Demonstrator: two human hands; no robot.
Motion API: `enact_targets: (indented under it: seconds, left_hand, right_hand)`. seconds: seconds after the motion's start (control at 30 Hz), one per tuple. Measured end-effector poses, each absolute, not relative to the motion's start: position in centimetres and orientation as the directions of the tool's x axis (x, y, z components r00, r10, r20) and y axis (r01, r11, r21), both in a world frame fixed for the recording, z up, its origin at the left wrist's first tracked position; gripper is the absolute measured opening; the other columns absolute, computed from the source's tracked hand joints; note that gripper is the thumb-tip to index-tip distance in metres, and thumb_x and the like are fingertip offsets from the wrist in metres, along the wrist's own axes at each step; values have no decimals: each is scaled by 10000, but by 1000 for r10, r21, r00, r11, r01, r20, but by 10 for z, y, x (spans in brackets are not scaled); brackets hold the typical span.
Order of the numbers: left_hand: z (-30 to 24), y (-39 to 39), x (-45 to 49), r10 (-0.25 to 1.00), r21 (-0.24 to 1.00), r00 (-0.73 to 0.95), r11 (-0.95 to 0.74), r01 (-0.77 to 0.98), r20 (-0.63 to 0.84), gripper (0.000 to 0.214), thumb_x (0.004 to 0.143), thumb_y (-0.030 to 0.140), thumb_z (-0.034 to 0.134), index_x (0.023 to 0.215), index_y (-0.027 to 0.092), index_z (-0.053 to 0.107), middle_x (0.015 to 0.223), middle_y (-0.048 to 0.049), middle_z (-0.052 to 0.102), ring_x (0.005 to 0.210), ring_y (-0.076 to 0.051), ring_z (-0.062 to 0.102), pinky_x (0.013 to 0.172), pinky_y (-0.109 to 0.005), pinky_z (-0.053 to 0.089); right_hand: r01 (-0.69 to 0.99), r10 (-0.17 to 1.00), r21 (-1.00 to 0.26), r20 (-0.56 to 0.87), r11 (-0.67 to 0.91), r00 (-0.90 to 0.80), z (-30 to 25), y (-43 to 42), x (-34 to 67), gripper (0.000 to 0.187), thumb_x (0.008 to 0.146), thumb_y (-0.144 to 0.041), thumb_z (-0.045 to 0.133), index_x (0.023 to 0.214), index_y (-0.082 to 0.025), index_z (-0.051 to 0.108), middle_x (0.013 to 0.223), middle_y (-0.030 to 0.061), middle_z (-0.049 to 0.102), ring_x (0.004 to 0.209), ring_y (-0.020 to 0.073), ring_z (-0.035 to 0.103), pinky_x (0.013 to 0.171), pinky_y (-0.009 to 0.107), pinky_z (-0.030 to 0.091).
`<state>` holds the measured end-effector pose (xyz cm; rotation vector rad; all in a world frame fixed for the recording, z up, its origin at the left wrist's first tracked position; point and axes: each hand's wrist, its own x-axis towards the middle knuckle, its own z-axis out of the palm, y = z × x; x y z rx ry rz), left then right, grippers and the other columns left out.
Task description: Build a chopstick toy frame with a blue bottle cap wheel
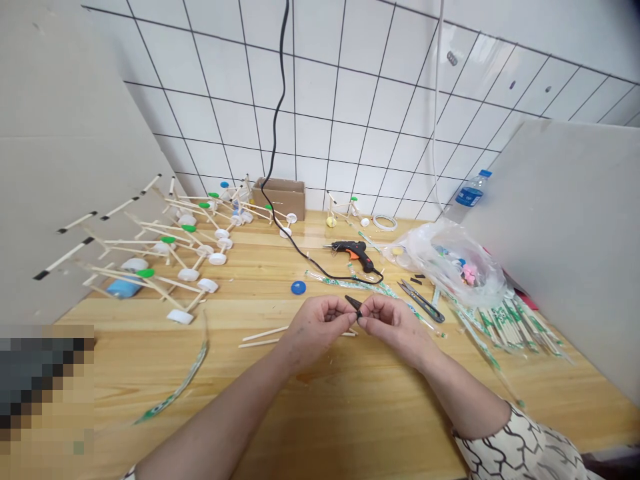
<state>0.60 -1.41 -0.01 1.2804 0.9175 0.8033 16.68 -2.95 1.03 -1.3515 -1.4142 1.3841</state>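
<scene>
Over the middle of the table, my left hand (325,327) and my right hand (390,327) meet fingertip to fingertip. Both pinch a small black strip (353,302), whose pointed end sticks up between them; its lower part is hidden by the fingers. Two thin wooden sticks (264,333) lie on the table under my left hand, partly covered by it. A blue bottle cap (299,287) rests beyond my left hand. Thread snips (423,301) and a few more black strips (416,279) lie to the right, past my right hand.
A black glue gun (353,251) lies ahead, its cord (274,133) hanging down. Several stick models with white wheels (180,316) stand left. At right are a plastic bag (450,260), wrapped sticks (520,323) and a bottle (473,190). A cardboard box (287,200) stands against the tiles.
</scene>
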Motion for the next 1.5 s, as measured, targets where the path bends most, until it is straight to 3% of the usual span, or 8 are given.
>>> enact_targets:
  seconds: [0.2, 0.5, 0.7, 1.0, 1.27, 1.5]
  left_hand:
    - [-3, -15, 8, 911, 994, 408, 16, 107, -59, 160, 722, 281, 558, 697, 133, 609, 621, 16, 562, 567, -92, 450, 533, -205, 346]
    - [-9, -18, 9, 920, 967, 381, -177, 183, 96, 186, 781, 268, 494, 693, 143, 602, 581, 29, 537, 528, -81, 408, 485, -189, 305]
    - [-8, -18, 9, 910, 939, 371, -276, 206, 186, 174, 774, 220, 477, 659, 148, 586, 566, 31, 529, 516, -77, 403, 487, -187, 310]
    - [-7, -19, 11, 919, 971, 378, -181, 157, 110, 170, 769, 239, 501, 644, 150, 573, 531, 41, 510, 486, -71, 379, 456, -178, 294]
    - [-12, -19, 11, 909, 947, 357, -283, 150, 215, 154, 782, 205, 517, 675, 149, 612, 589, 15, 571, 521, -84, 455, 490, -186, 351]
    - [-20, -18, 10, 838, 843, 366, -497, 205, 405, 196, 837, 186, 473, 757, 159, 650, 693, -38, 633, 658, -131, 557, 616, -230, 428]
  right_hand:
    - [230, 975, -968, -138, -96, -173, 7, -29, 167, 156, 626, -297, 620, 644, -159, 548, 561, -39, 491, 514, 80, 393, 501, 225, 287]
    - [80, 967, -988, -146, -131, -210, 2, -29, 166, 150, 644, -284, 625, 650, -158, 545, 537, -46, 493, 494, 76, 397, 506, 225, 288]
    - [96, 969, -989, -132, -115, -208, 1, -29, 165, 168, 673, -305, 614, 641, -160, 535, 547, -45, 490, 508, 77, 400, 517, 227, 298]
    - [92, 974, -988, -136, -121, -179, 5, -30, 163, 132, 637, -278, 595, 609, -167, 530, 523, -52, 483, 499, 78, 391, 511, 227, 299]
    - [48, 974, -985, -170, -164, -150, 3, -29, 162, 95, 604, -247, 592, 597, -166, 543, 493, -55, 495, 472, 75, 398, 498, 224, 301]
    - [-99, 955, -960, -243, -262, -168, -2, -28, 162, 70, 576, -215, 588, 579, -153, 555, 481, -37, 531, 425, 63, 409, 454, 213, 277]
